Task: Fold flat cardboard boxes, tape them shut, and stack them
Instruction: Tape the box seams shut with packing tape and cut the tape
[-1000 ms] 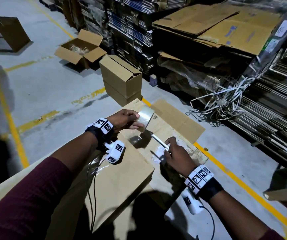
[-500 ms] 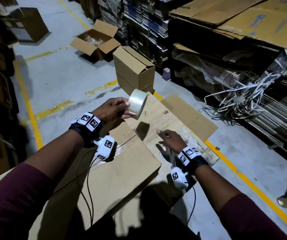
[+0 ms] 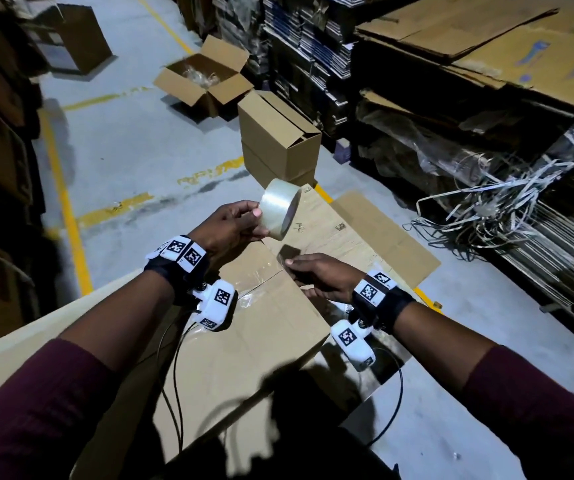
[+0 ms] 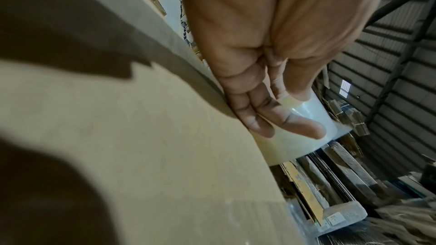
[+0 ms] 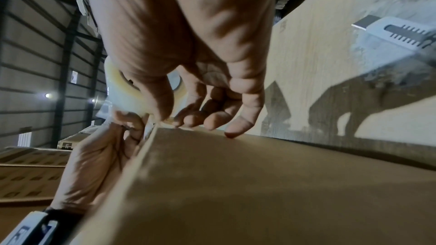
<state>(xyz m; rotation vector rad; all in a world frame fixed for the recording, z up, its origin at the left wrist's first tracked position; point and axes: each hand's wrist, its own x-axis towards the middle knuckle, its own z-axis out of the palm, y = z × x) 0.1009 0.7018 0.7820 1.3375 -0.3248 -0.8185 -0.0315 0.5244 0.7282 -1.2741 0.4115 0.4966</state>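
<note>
While the left hand [image 3: 233, 226] grips the roll of clear tape [image 3: 280, 213] above the far end of the box [image 3: 244, 344], thumb on the outer winding and fingers [image 4: 292, 124] curled under it, the right hand [image 3: 320, 275] sits at the box's far top corner. Right fingers [image 5: 235, 116] are loosely curled, tips on the box edge; thumb and forefinger meet near the tape seam, but whether they pinch a tape end cannot be told. Clear tape strip runs along the centre seam of the box top. Box lies on the floor over a flattened cardboard sheet [image 3: 365, 237].

Surroundings: a white utility knife [image 5: 401, 33] lies on that sheet, seen only in the right wrist view. Beyond the sheet, two closed boxes stacked [image 3: 278, 140]; behind them an open box [image 3: 206, 77] with clear plastic inside. To the right, pallets of flat cardboard [image 3: 486, 46] and a tangle of white strapping [image 3: 486, 209]. Yellow lines [image 3: 67, 202] cross the grey floor.

Obstructions: the stacked boxes stand just past the roll; wrist-camera cables [image 3: 174, 375] trail across the box top near the left forearm.
</note>
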